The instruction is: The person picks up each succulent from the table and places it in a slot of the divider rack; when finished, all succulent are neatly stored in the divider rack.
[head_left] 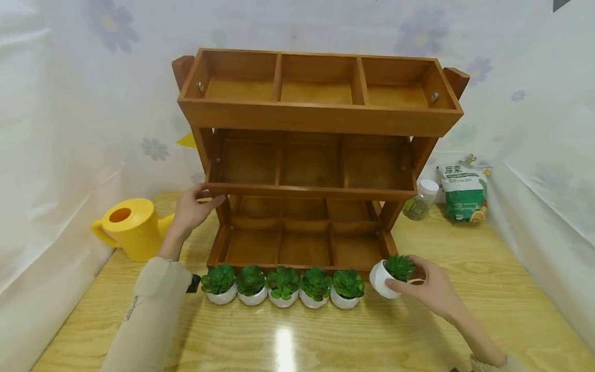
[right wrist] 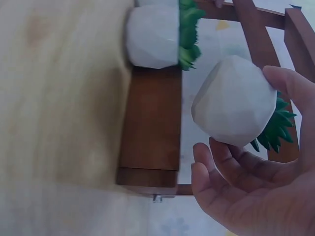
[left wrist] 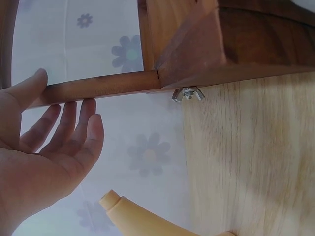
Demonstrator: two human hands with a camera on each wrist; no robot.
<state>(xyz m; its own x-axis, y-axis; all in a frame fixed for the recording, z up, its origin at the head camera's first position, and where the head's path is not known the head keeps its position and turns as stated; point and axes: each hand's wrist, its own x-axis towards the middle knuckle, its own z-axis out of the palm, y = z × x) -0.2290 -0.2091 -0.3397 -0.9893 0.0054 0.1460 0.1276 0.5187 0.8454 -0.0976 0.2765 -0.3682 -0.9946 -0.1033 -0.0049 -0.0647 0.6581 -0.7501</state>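
Note:
A potted succulent [head_left: 382,280] with spiky leaves and a white faceted pot is in my right hand [head_left: 434,292], which pinches the pot by its rim, tilted and raised above the table. The right wrist view shows the pot's underside [right wrist: 234,103] close up. My left hand [head_left: 191,211] grips a side post of the brown wooden plant stand [head_left: 321,120]. In the left wrist view the thumb lies over the post [left wrist: 103,86] and the fingers bend beneath it. Several other potted succulents [head_left: 283,284] line up before the stand's lowest tier.
A yellow watering can [head_left: 139,232] stands left of the stand on the wood-grain table [head_left: 260,346]. At the right back are a white-lidded jar [head_left: 420,201] and a green-and-white bag [head_left: 465,194]. Flower-patterned white sheeting [head_left: 297,26] encloses the table.

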